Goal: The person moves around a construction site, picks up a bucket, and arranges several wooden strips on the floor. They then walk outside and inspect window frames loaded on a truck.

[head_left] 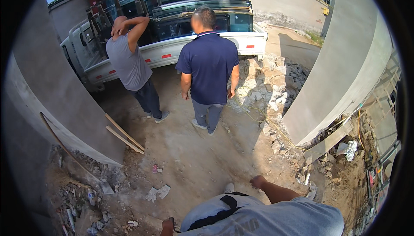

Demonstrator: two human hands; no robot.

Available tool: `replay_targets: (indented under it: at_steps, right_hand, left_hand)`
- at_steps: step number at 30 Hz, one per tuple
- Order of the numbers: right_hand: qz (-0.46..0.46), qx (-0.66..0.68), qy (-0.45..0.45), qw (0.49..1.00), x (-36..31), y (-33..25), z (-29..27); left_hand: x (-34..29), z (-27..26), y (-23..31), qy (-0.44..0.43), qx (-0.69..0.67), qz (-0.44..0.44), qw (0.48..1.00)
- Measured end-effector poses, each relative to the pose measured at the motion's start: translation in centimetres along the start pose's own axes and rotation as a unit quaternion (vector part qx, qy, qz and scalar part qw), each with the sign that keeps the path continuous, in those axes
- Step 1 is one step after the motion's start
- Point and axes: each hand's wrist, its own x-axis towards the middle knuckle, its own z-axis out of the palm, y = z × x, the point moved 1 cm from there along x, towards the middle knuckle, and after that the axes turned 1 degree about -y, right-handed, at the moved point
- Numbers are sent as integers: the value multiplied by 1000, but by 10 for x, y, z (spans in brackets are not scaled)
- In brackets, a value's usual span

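My right hand (258,181) hangs beside my body over the dirt ground, with its arm bent out to the right. Its fingers curl down out of sight, and no held thing shows. Low in the picture, my left hand (167,225) is partly in view beside my hip. A small dark shape lies against it, too unclear to name, and its fingers are hard to make out. Nearest to that hand on the ground is a pair of white work gloves (158,193). A black strap (217,214) crosses my light-coloured clothing.
Two people stand ahead, one in a grey sleeveless top (125,59), one in a navy shirt (209,70). Beyond them, a white flatbed truck (172,55) carries glass panes (192,27). Concrete pillars (69,85) (332,72) flank the way. Rubble (280,78), a yellow cable (280,130), a shovel (106,187) and wooden strips (125,139) lie around.
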Motion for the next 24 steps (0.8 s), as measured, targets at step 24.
replay_targets:
  at_steps: [24]
  right_hand:
    - [50, -34, 76, 995, 109, 146, -91]
  left_hand:
    - [88, 134, 284, 9, 97, 90, 991]
